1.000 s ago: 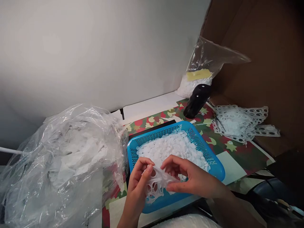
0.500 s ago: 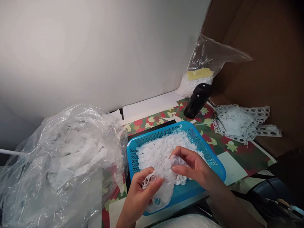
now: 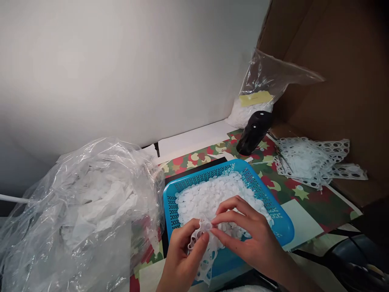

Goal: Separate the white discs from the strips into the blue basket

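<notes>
Hands (image 3: pixel 243 239) hide the punched sheet's (image 3: pixel 209 259) middle; the label's (image 3: pixel 255 98) writing is too small.

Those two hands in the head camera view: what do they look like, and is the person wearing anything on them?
The left hand and right hand are bare, with slender fingers. No gloves, rings or watch show on them. The right forearm shows no sleeve before it leaves the picture.

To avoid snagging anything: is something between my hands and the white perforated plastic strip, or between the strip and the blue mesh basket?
Nothing visible does. Your left hand and right hand pinch the white perforated plastic strip directly, and it hangs over the blue mesh basket, above its heap of white discs.
</notes>
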`<action>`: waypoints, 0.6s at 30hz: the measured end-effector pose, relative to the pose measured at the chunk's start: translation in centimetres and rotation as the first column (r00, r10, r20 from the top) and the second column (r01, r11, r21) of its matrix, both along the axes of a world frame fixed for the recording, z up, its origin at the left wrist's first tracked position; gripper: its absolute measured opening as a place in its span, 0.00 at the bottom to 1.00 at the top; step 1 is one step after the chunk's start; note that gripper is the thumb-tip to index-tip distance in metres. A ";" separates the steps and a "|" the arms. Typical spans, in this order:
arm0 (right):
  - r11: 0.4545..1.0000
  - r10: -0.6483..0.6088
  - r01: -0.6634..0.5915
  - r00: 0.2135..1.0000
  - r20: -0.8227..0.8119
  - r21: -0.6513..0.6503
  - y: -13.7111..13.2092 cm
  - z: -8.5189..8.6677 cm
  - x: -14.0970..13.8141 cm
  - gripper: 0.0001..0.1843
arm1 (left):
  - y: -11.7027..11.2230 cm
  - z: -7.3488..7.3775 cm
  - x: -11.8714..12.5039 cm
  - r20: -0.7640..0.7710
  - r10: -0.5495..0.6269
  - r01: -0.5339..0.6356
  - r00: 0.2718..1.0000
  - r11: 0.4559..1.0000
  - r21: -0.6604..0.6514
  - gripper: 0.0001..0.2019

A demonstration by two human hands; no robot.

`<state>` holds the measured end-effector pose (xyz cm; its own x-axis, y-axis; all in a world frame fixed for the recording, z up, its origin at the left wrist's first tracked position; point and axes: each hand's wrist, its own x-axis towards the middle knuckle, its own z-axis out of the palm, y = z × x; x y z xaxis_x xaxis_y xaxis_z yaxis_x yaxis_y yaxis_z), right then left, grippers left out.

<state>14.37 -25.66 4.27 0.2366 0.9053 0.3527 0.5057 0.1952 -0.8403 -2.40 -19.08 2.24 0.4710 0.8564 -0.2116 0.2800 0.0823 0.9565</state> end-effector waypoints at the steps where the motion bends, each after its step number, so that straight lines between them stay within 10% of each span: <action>1: 1.000 -0.006 0.006 1.000 0.010 0.012 0.1 0.0 -0.1 0.07 | -0.1 0.0 0.0 -0.012 0.002 -0.002 1.000 0.999 0.036 0.15; 10: 0.995 -0.030 0.018 0.990 0.136 0.094 0.4 -1.0 -0.9 0.06 | 0.6 0.8 1.4 0.008 -0.128 0.123 0.992 0.967 0.222 0.22; 18: 0.976 0.209 -0.218 0.945 0.251 0.008 0.0 0.1 -0.7 0.05 | 0.1 1.6 1.9 0.020 0.086 -0.088 0.996 0.981 0.171 0.20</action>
<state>13.71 -25.71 4.40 -0.0590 0.9109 0.4083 0.6398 0.3485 -0.6850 -0.54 -18.99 3.88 0.3945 0.9174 -0.0530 0.2673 -0.0594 0.9618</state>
